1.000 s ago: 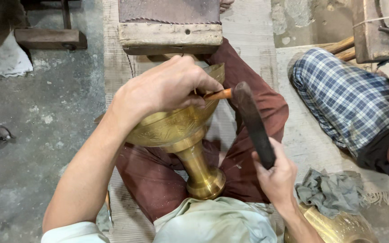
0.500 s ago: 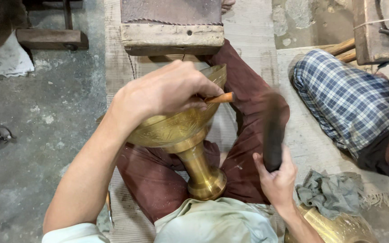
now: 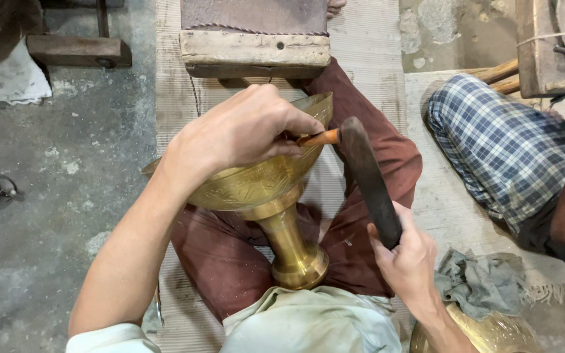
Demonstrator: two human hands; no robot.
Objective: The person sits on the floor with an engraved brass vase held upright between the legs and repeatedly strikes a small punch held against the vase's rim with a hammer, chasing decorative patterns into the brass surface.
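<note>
The left hand (image 3: 240,134) covers the near rim of the brass goblet (image 3: 263,189) and most of the orange-tipped chisel (image 3: 318,138); only the chisel's butt shows past the fingers, and its working tip cannot be seen. The right hand (image 3: 408,256) hides the handle end of the dark hammer (image 3: 367,176). Just below that hand, a second brass vessel (image 3: 492,333) is cut off by the bottom edge. Well to the right of it, a co-worker's checked-trousered leg (image 3: 511,147) runs out of frame.

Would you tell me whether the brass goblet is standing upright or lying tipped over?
Tipped over. The brass goblet lies across the person's lap, its round foot toward their body and its bowl rim toward the wooden block.
</note>
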